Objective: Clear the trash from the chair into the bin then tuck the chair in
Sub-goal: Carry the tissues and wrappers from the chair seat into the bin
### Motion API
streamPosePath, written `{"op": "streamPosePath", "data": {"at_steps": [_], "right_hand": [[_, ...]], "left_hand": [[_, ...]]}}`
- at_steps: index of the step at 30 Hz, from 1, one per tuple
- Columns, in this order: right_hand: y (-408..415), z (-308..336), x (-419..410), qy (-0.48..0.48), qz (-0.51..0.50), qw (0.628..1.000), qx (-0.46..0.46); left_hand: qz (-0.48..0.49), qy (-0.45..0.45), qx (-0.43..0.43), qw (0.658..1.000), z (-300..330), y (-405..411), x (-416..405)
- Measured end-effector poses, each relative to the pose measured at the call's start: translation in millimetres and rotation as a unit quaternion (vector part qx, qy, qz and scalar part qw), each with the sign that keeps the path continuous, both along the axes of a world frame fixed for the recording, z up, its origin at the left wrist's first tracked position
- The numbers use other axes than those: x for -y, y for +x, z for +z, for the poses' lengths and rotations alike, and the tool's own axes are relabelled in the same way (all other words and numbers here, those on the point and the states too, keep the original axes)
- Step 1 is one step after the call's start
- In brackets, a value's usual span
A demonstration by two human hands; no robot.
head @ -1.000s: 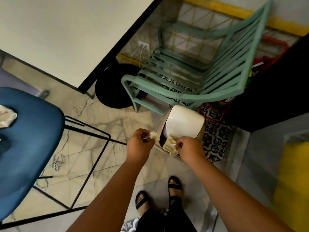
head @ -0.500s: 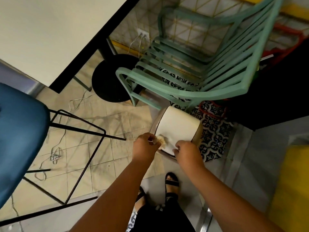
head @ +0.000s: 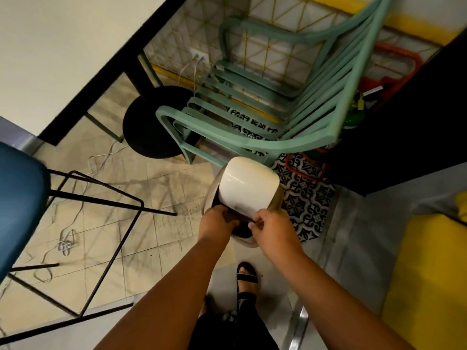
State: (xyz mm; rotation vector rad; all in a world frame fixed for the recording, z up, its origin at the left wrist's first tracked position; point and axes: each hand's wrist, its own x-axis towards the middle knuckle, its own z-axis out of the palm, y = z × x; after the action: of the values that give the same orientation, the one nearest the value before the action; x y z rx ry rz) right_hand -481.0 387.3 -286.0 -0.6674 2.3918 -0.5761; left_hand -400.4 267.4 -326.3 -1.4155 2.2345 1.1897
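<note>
Gone from both hands since a second ago are the crumpled tissues, apparently dropped into the swing-lid bin (head: 249, 190) at frame centre; left hand (head: 217, 222) and right hand (head: 271, 227) now hover at its dark opening, fingers curled, seemingly empty. Next comes the blue chair (head: 20, 205) at left, standing on the tiled floor (head: 156, 238) clear of the white table (head: 63, 46), upper left.

Green slatted chair (head: 265, 107), white table (head: 63, 46)

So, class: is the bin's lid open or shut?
Open. The white lid is tilted up, showing the bin's dark opening, where both hands reach.
</note>
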Motion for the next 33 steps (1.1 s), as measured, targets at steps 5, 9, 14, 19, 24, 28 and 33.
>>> {"op": "streamPosePath", "data": {"at_steps": [5, 9, 14, 19, 24, 28, 33], "right_hand": [[5.2, 32.3, 37.8, -0.007, 0.08, 0.997, -0.004], [32.9, 64.3, 91.9, -0.039, 0.17, 0.985, -0.008], [92.5, 102.5, 160.1, -0.057, 0.29, 0.955, -0.005], [167.6, 143.2, 229.9, -0.082, 0.389, 0.917, -0.023], [219.5, 170.5, 279.9, -0.115, 0.421, 0.9, -0.023], [241.5, 177.2, 308.4, -0.142, 0.437, 0.888, -0.03], [252.9, 178.5, 359.0, -0.152, 0.469, 0.869, -0.045]], "left_hand": [[0.045, -0.034, -0.025, 0.998, 37.5, 27.8, 27.7], [0.123, -0.07, -0.054, 0.988, 78.7, 73.7, 67.1], [0.235, -0.116, -0.099, 0.96, 128.0, 158.4, 113.5], [0.342, -0.198, -0.12, 0.911, 173.5, 245.9, 157.3], [0.404, -0.218, -0.157, 0.875, 186.3, 293.7, 192.3], [0.433, -0.245, -0.161, 0.852, 188.9, 309.9, 212.6], [0.457, -0.256, -0.156, 0.837, 178.8, 317.1, 236.2]]}}
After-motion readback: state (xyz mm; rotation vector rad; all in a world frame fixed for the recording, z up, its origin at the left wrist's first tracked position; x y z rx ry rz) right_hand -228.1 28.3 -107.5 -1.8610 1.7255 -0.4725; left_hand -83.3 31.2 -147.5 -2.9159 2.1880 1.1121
